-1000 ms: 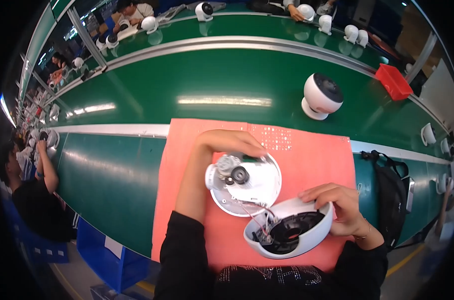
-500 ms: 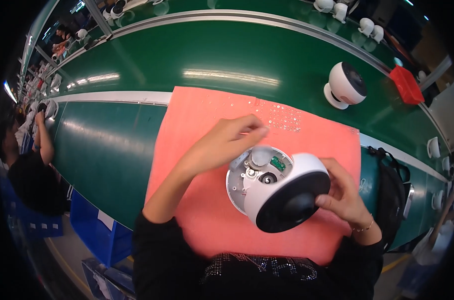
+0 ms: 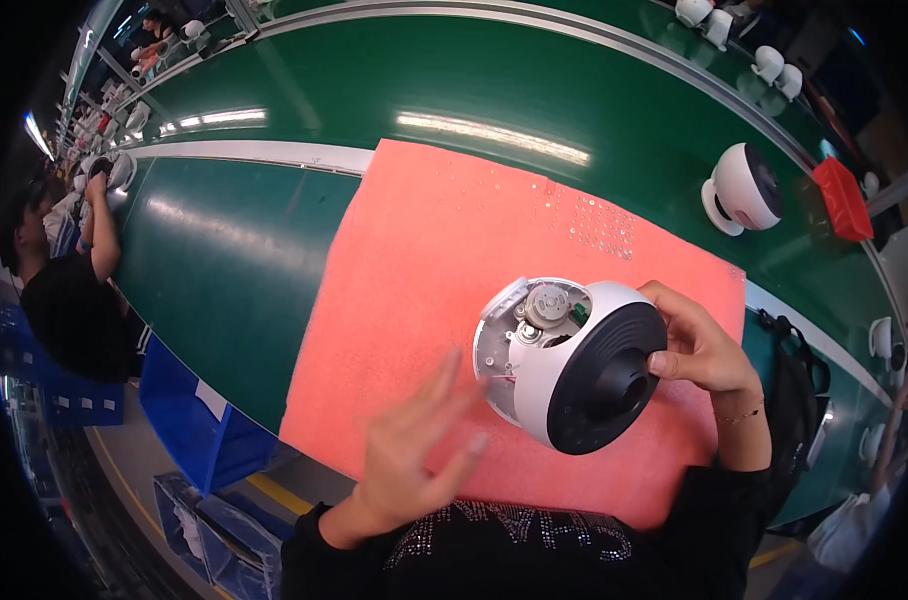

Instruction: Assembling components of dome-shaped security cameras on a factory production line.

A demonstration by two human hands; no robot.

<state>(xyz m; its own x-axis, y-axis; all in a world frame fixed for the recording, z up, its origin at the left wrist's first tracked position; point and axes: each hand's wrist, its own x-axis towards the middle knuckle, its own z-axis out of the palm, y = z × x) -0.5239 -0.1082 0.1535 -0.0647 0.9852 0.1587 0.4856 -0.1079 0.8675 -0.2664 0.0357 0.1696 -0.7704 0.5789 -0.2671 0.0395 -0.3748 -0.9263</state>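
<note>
A white ball-shaped device (image 3: 544,385) with a black ribbed round face (image 3: 599,400) stands tilted over the pink foam mat (image 3: 384,260). Its left side is uncovered and shows a round metal motor (image 3: 547,306), a bit of green circuit board and thin wires. My right hand (image 3: 709,345) grips it at the right, thumb on the black face and fingers behind the shell, partly hidden. Just left of the opening, my left hand (image 3: 411,450) is blurred, its fingers spread with nothing seen in them. Several small screws (image 3: 602,225) lie in rows on the mat's far part.
A similar white device (image 3: 742,190) stands on the green belt (image 3: 334,80), near a red bin (image 3: 842,198). A black bag (image 3: 786,385) lies right of the mat. Blue crates (image 3: 189,425) stand lower left; another person (image 3: 69,300) works at far left.
My left hand has come down and toward me, away from the device's top. The device has turned so its motor faces up more; my right hand keeps hold. The whole view has shifted slightly.
</note>
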